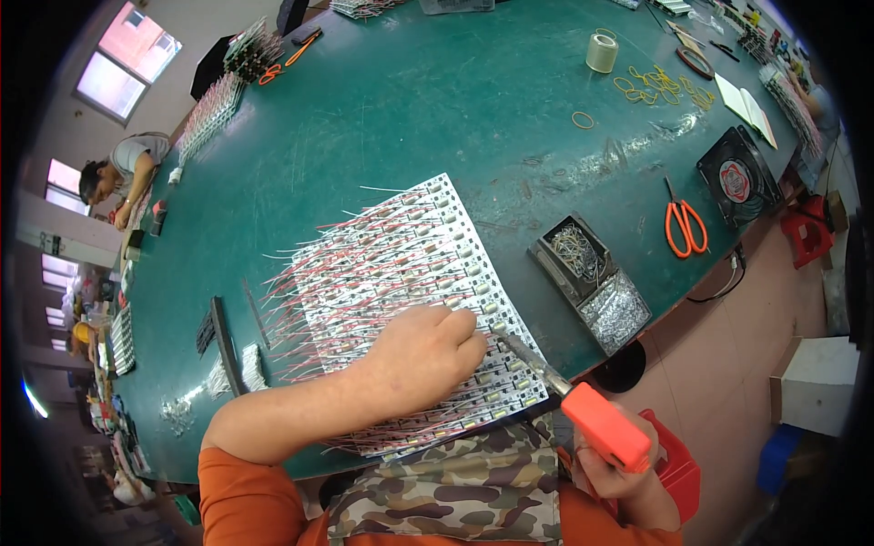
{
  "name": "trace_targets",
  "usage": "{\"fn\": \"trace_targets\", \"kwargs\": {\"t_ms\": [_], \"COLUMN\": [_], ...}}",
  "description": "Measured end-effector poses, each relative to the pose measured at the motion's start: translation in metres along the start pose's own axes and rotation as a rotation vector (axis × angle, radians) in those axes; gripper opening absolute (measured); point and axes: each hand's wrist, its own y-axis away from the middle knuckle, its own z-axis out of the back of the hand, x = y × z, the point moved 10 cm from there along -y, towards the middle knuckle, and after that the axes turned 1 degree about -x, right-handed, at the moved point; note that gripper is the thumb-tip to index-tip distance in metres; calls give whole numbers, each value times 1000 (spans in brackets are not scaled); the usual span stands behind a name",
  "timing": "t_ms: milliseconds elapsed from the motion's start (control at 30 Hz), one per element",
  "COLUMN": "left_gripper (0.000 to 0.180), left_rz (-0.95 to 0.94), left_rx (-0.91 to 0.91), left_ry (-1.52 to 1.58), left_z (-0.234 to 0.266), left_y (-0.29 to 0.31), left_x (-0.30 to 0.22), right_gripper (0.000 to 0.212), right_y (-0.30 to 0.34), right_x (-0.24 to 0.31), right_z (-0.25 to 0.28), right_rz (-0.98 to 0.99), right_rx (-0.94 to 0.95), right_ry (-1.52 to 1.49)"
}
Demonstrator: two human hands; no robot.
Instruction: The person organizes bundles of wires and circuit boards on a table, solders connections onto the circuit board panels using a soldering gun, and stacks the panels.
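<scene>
A white circuit board panel (469, 250) lies on the green table in front of me, with rows of small parts and many thin red and white wires (350, 264) sticking out to its left. My left hand (432, 350) rests over the panel's near half, fingers closed in a pinch; what lies between the fingertips is hidden. In my right hand (605, 475) is a soldering iron with a red handle (605, 428). Its metal tip points left and meets the panel beside my left fingertips.
Right of the panel stands a dark open box (574, 255) of metal scraps. Beyond it are orange-handled scissors (685, 227) and a black fan (739, 177). A wire spool (602, 53) and yellow rubber bands (660, 86) lie farther back. Another person (132, 173) works at far left.
</scene>
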Motion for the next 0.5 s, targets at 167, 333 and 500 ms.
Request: {"fn": "trace_targets", "kwargs": {"t_ms": [167,333,500], "left_gripper": [15,24,24], "left_rz": [-2,3,3], "left_rx": [19,42,32], "left_ry": [-13,-31,-37], "left_z": [-3,-6,-6], "left_y": [2,3,5], "left_x": [1,2,2], "right_gripper": [60,59,63], "right_y": [8,7,8], "right_x": [3,8,7], "right_z": [5,6,7], "right_rz": [65,110,61], "right_rx": [-4,5,-6], "right_ry": [103,140,90]}}
